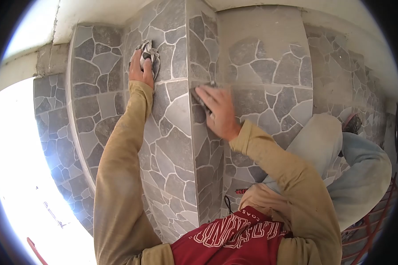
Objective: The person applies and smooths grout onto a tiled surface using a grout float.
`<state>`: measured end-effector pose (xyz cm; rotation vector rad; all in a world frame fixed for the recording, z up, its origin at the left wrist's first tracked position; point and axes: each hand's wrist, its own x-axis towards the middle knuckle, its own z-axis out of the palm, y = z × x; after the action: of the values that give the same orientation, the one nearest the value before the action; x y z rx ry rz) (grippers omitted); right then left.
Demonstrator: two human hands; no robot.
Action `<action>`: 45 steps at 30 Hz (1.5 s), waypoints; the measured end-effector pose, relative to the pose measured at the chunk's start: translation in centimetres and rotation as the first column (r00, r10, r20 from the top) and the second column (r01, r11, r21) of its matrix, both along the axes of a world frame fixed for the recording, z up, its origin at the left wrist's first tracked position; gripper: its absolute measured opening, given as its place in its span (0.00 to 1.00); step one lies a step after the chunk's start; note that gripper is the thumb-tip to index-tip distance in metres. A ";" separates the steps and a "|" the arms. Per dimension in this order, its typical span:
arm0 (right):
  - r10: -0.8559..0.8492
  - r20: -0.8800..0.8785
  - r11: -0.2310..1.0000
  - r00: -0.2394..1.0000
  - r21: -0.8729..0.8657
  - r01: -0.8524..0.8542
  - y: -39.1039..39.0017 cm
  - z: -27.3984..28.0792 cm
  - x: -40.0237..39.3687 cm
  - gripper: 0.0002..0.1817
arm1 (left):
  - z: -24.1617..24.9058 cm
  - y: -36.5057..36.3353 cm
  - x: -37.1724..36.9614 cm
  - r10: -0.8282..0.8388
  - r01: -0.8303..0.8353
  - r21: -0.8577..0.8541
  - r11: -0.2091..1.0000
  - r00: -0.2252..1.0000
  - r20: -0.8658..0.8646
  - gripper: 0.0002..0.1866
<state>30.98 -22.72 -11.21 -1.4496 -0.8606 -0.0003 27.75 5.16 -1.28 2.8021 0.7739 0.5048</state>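
Note:
My left hand (142,68) presses a crumpled grey rag (155,57) against the stone-patterned tiles, with its fingers closed around the cloth. To the right of the pale corner edge (189,88), my right hand (221,110) grips a dark grey, flat cloth or pad (201,100) at the tiled surface. Motion blurs that hand, and its palm hides part of what it holds. The irregular grey tiles (174,119) with white joints run beneath and around both hands.
A dusty, plain-looking film covers some tiles (261,28) at the upper right. Red metal bars (376,221) stand at the lower right beside my bent leg (362,163). Bright light floods an opening (13,154) on the left. A dark cord (227,204) hangs near my waist.

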 end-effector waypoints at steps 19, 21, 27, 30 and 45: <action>0.053 -0.037 0.994 0.998 -0.097 -0.056 0.2 -1.1 3.0 0.37 | -0.1 -0.3 0.0 0.044 -0.045 -0.032 0.998 0.999 -0.024 0.28; 0.023 -0.023 0.993 0.999 -0.118 -0.026 -0.1 -0.6 2.8 0.37 | 0.0 -0.4 -0.2 0.042 -0.043 -0.029 0.999 0.999 -0.031 0.28; 0.012 -0.035 0.996 0.999 -0.093 -0.015 0.1 -0.9 1.7 0.39 | -0.2 -0.2 0.0 0.016 -0.016 -0.004 1.000 1.000 -0.009 0.28; -0.014 -0.085 0.997 0.996 -0.081 0.007 -0.6 0.5 -0.1 0.39 | -0.2 -0.6 -0.2 0.021 -0.021 -0.013 1.000 1.000 -0.011 0.28; 0.029 -0.085 0.991 0.996 -0.124 -0.040 -0.9 3.0 -0.2 0.38 | -0.1 0.0 0.0 0.003 -0.002 0.017 1.000 1.000 -0.018 0.28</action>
<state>30.74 -23.59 -8.23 -1.5415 -0.8295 0.1414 27.70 5.15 -1.37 2.8257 0.7803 0.4894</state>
